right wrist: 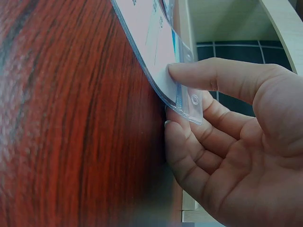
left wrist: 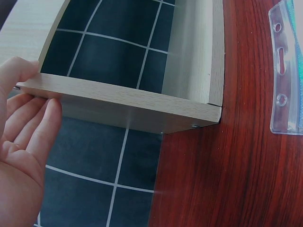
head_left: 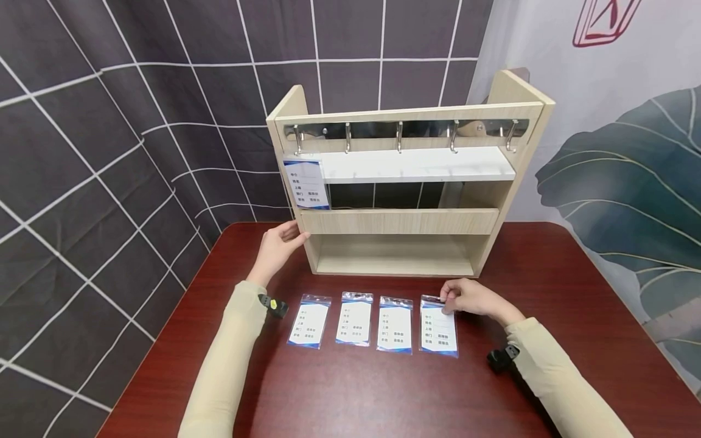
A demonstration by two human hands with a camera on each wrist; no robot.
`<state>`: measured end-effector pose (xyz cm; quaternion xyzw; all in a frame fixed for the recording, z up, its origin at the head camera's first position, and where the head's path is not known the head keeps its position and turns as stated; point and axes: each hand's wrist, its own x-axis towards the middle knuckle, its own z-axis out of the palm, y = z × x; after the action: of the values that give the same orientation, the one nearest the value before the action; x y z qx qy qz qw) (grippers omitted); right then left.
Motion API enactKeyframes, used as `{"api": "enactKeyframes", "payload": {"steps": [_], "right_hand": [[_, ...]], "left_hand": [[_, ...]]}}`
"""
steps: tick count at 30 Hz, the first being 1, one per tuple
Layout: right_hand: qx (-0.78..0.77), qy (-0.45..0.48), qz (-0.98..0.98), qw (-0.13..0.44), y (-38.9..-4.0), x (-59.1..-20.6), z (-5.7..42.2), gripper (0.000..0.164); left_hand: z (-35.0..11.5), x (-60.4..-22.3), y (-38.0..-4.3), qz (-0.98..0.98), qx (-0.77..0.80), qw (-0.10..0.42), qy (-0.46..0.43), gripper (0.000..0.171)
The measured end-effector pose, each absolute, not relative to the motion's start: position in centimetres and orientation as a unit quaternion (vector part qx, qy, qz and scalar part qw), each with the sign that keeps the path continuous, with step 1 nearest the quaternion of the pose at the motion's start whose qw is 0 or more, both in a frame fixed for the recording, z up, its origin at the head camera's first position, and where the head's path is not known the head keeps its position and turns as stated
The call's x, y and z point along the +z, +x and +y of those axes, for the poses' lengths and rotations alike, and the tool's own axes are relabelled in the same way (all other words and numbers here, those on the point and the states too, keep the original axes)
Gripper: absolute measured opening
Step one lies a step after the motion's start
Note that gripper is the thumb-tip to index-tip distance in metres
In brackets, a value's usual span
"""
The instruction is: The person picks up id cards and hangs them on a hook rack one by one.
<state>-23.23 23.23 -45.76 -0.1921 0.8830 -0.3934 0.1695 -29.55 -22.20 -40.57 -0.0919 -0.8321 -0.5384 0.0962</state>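
A pale wooden shelf rack [head_left: 400,222] with a row of metal hooks stands on the table. My left hand [head_left: 276,248] holds its left side panel [left wrist: 128,97], thumb on the front edge and fingers behind. At the rack's right front, my right hand [head_left: 473,299] pinches the top corner of a clear-sleeved badge [head_left: 438,331]. In the right wrist view that badge [right wrist: 147,42] bends up between thumb and fingers, its corner lifted off the wood. Three similar badges lie in a row to its left: one [head_left: 394,328], another [head_left: 353,322] and the leftmost [head_left: 309,325].
Another badge [head_left: 306,185] hangs at the leftmost hook [head_left: 297,140] of the rack. The dark red table [head_left: 350,395] carries everything. Behind it hang a grey grid-patterned curtain [head_left: 208,36] and, at right, a pale cloth with a leaf print [head_left: 630,176].
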Motion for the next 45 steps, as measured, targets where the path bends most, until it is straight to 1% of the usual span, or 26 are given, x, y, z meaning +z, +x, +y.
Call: {"api": "enactKeyframes", "payload": {"steps": [16,20,26,33,45], "right_hand": [[-0.498,-0.145,0.831,0.202,-23.0,-46.0,24.0,0.018],[-0.514,-0.148,0.820,0.202,-22.9,-45.5,24.2,0.016],[-0.544,-0.155,0.803,0.186,-23.0,-44.5,24.6,0.016],[-0.563,-0.157,0.790,0.185,-22.7,-43.5,24.3,0.020],[-0.580,-0.135,0.795,0.118,-23.2,-41.1,22.7,0.025]], "left_hand": [[-22.1,-40.5,-29.2,-0.834,-0.535,0.098,-0.093,0.057],[-22.4,-40.8,-29.2,-0.833,-0.538,0.091,-0.095,0.057],[-22.4,-40.7,-29.4,-0.831,-0.539,0.097,-0.099,0.057],[-21.8,-40.5,-29.2,-0.831,-0.540,0.096,-0.088,0.055],[-22.0,-40.7,-29.5,-0.827,-0.548,0.097,-0.080,0.057]]}}
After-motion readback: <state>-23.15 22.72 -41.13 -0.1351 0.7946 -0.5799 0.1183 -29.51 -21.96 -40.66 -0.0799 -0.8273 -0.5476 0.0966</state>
